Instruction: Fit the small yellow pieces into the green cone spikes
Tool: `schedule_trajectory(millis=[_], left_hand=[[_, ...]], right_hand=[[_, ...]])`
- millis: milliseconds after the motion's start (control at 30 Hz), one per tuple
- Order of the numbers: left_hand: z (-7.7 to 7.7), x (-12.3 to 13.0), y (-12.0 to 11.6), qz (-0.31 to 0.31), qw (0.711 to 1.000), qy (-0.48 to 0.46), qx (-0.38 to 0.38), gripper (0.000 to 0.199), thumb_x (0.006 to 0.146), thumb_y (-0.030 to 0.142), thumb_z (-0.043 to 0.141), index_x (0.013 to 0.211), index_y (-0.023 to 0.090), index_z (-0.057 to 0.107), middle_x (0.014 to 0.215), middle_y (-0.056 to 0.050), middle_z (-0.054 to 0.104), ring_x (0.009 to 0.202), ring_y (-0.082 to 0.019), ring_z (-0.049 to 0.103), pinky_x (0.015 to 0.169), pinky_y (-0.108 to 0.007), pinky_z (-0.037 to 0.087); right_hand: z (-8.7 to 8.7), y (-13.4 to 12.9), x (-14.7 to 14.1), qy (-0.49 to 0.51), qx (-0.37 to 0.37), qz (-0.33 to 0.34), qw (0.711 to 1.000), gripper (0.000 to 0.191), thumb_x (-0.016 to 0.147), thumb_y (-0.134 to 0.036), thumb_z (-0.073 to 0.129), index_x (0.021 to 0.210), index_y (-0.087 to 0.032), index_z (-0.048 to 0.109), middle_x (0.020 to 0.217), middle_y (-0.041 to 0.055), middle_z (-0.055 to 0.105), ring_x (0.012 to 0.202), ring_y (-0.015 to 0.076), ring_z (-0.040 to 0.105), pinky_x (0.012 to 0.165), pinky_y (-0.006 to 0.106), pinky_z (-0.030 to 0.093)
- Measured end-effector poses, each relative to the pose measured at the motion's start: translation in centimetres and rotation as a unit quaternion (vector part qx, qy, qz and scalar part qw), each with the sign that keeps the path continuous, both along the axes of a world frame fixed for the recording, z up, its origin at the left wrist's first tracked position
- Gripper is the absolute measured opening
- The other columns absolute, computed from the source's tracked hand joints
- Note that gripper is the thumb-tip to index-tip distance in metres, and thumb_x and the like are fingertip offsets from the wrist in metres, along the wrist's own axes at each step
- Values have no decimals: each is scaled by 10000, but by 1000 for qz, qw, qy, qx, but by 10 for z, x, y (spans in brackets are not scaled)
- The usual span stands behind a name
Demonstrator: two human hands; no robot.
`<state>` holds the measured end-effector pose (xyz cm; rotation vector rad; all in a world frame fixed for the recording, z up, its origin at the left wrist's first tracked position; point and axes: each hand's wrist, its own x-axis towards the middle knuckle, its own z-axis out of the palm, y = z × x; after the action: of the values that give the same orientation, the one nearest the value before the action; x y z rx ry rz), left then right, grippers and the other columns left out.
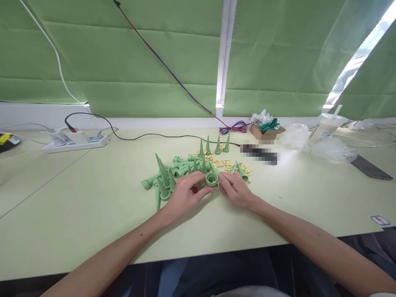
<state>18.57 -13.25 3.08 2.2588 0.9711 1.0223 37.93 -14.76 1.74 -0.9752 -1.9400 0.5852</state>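
A green plastic spike (212, 179) is held with its round open end facing up toward me. My left hand (190, 190) is closed on it, thumb and fingers gripping its left side. My right hand (235, 189) is pinched shut against the spike's right side; whatever is between its fingertips is hidden. Behind my hands lies a pile of green spikes and tube-like pieces (182, 165), some standing point up. Small yellow plastic pieces (218, 161) are scattered behind and to the right of the pile. A few more green spikes (218, 146) stand upright at the back.
At the back left is a white power strip (77, 142) with plugs and a black cable. A pixelated dark object (260, 154) lies right of the parts. Further right are a small cardboard box (266, 134), plastic bags, a drink cup (324, 127) and a phone (372, 167).
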Motion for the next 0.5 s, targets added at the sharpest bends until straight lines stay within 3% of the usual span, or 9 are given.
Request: schedule_trajectory(millis=[167,333,500], left_hand=[[-2,2,-1,6,1000,-1,-31,204,841,342,677,848,182,550,692,38,532,557,-83,434,510,-211,365],[1,4,-4,-3,991,-53,-123,231,855,365,646,953,206,510,757,38,551,517,-71,460,472,-193,375],[7,4,-5,-55,966,-101,-232,326,935,470,513,793,177,517,603,46,503,440,-69,450,450,-195,376]], right_hand=[[1,-1,-2,5,16,-20,1000,393,1011,-270,323,622,-219,323,513,-39,411,463,114,364,527,281,283],[0,-2,-2,53,28,-37,998,402,1028,-335,325,642,-223,338,520,-38,415,459,113,368,508,273,301],[-3,-2,1,87,16,-41,995,382,1034,-402,312,695,-229,346,542,-33,427,478,122,395,505,268,333]])
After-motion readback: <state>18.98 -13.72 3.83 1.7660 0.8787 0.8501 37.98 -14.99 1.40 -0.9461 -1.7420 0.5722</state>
